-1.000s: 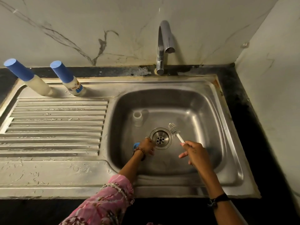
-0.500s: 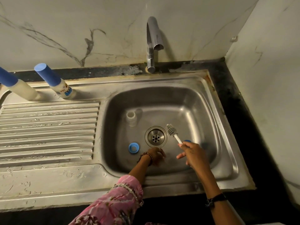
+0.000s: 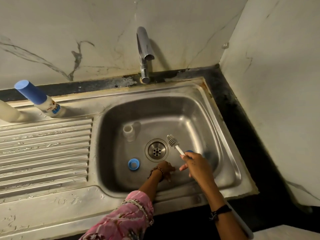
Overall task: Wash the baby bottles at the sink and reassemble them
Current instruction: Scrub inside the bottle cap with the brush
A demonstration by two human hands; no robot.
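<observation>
Grip first: your right hand (image 3: 197, 166) holds the white handle of the bottle brush (image 3: 174, 143), fingers curled round it. Your left hand (image 3: 165, 169) is low on the basin floor just in front of the drain (image 3: 157, 150); fingers look bent downward, but you can't tell from this view whether it's holding anything. Change: a second ago that left hand was at the blue collar ring (image 3: 133, 164); now it sits right of it, apart, and the ring lies alone on the basin floor, opening up. So the ring is released, not picked up; my read is it's parked for later and the next part to scrub isn't in hand yet. Brush has barely shifted. Brush axis: long axis runs diagonally, bristle head up-left and away from you, handle down-right into your palm, head hovering just right of the drain. Clear bottle body (image 3: 128, 133) stands upright behind-left of the drain, mouth up, long axis vertical, well placed for the brush to go in from above. Something blue peeks out behind your right hand; too hidden to identify. Assembled capped bottle (image 3: 40, 99) stands on the drainboard (image 3: 45, 149) left of the sink (image 3: 228, 149), another pale one beside it at the frame edge. Tap (image 3: 144, 54) looks off, no water visible.
</observation>
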